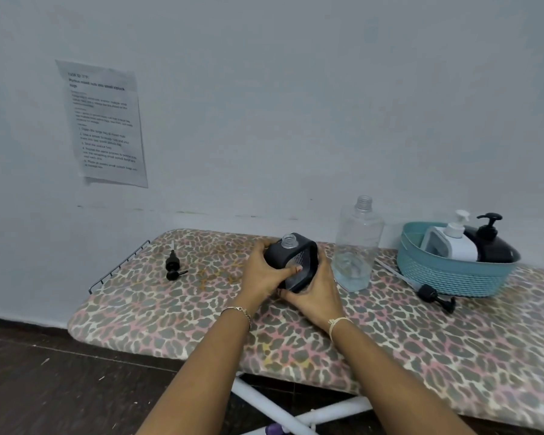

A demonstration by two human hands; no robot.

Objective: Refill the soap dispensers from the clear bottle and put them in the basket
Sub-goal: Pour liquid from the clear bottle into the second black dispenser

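Both hands, left hand [261, 271] and right hand [314, 296], clasp the open-necked black dispenser [291, 262] left of the clear bottle [357, 246]; rigid, smooth, probably slippery—grip its flat sides.

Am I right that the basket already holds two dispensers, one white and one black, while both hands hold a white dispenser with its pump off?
Not quite: in the head view the dispenser held by the left hand and right hand is black, not white. The rest is right.
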